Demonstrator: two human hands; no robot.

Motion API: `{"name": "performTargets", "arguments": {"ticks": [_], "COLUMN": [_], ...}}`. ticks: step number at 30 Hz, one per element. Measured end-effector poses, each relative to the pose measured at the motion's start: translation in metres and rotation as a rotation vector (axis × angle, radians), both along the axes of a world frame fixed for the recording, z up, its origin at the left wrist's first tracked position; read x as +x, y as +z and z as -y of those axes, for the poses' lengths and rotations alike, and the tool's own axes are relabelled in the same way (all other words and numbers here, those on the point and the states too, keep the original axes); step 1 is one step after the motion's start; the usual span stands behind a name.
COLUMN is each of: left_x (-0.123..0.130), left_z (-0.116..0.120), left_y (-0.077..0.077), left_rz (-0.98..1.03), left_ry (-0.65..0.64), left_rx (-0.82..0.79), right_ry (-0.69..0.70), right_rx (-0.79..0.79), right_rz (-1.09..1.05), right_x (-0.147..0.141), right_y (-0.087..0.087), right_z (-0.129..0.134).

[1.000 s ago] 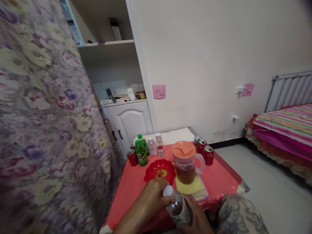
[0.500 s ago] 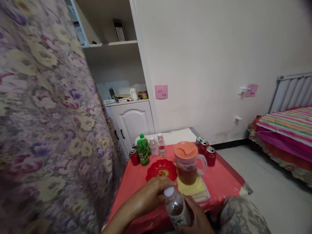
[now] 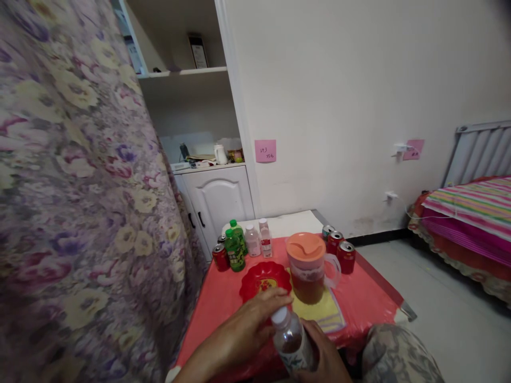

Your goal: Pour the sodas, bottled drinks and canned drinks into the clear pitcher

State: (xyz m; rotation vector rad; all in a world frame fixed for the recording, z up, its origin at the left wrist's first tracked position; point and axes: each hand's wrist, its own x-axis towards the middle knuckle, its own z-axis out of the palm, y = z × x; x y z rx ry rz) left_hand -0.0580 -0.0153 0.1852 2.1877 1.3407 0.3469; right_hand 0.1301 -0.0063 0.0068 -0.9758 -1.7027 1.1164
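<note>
A clear bottle with a white cap (image 3: 293, 340) is tilted near the table's front edge. My right hand (image 3: 325, 354) is wrapped round its lower part. Beside the cap is my left hand (image 3: 255, 322), its fingers apart and stretched over the near rim of a red scalloped plate (image 3: 249, 279). Behind the bottle a pitcher with an orange lid (image 3: 306, 266), partly filled with brown liquid, stands on a yellow cloth (image 3: 325, 311).
Green bottles (image 3: 235, 250), small pale bottles (image 3: 253, 240) and a red can (image 3: 220, 257) stand at the table's back left. More cans (image 3: 345, 257) are right of the pitcher. A floral curtain (image 3: 80, 213) hangs left; a bed (image 3: 475, 218) is at the right.
My left hand's fingers have loosened from around the bottle cap and spread out. The bottle remains in my right hand. The view has shifted slightly.
</note>
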Motion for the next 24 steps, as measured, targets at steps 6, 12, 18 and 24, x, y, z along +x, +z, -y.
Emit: {"name": "performTargets", "arguments": {"ticks": [6,12,18,24], "left_x": [0.007,0.009,0.008,0.009], "left_z": [-0.001,0.005,0.0,-0.006], "left_y": [-0.002,-0.004,-0.01,-0.018], "left_rz": [-0.029,0.076,0.058,-0.055], "left_ry": [0.188,0.076,0.126,0.158], "left_rx": [0.055,-0.016,0.06,0.027], "right_ry": [0.008,-0.037,0.023,0.015], "right_rx": [0.016,0.01,0.11,0.097], "right_rz": [-0.037,-0.026,-0.118,-0.112], "right_x": [0.001,0.003,0.004,0.005], "right_y": [-0.006,-0.017,-0.041,-0.061], "right_z": [-0.001,-0.005,-0.019,-0.034]}}
